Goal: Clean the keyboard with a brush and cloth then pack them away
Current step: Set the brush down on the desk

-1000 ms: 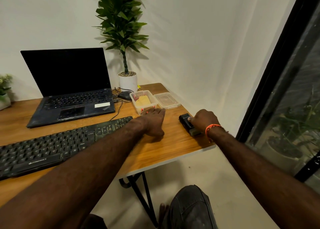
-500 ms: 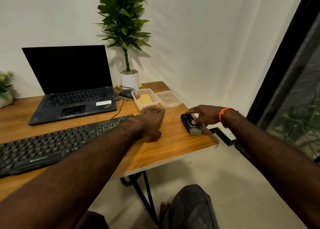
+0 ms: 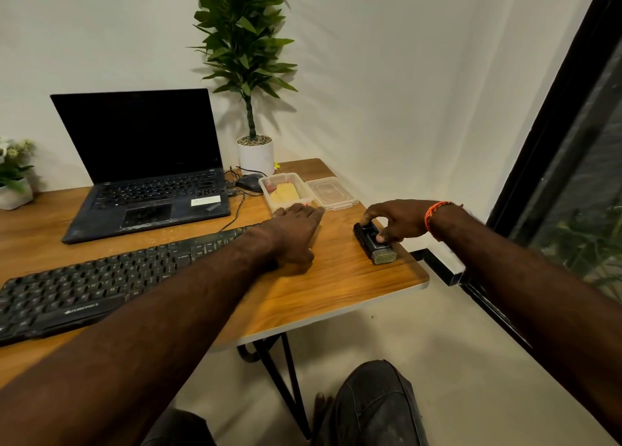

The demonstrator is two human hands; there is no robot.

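— Wooden desk [image 3: 336, 287] by a white wall: what's in hand?
— Right hand [image 3: 400, 221] pinches the black block-shaped brush [image 3: 372, 243] beneath it; left hand [image 3: 292, 230] lies flat, black keyboard [image 3: 101, 277] just left. Lifting the brush likely comes next.

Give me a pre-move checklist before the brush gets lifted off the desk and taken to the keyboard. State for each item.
1. Right hand grips the brush: ok, fingers and thumb pinch its black body.
2. Brush bristles free: ok, the bristle end points toward the desk's near edge, uncovered.
3. Left hand out of the way: ok, it rests flat on the desk beside the container.
4. Keyboard reachable: ok, it lies uncovered left of the hands.
5. Cloth ready: cannot tell, something yellow lies in the container.
6. Lid off: ok, it lies beside the container.
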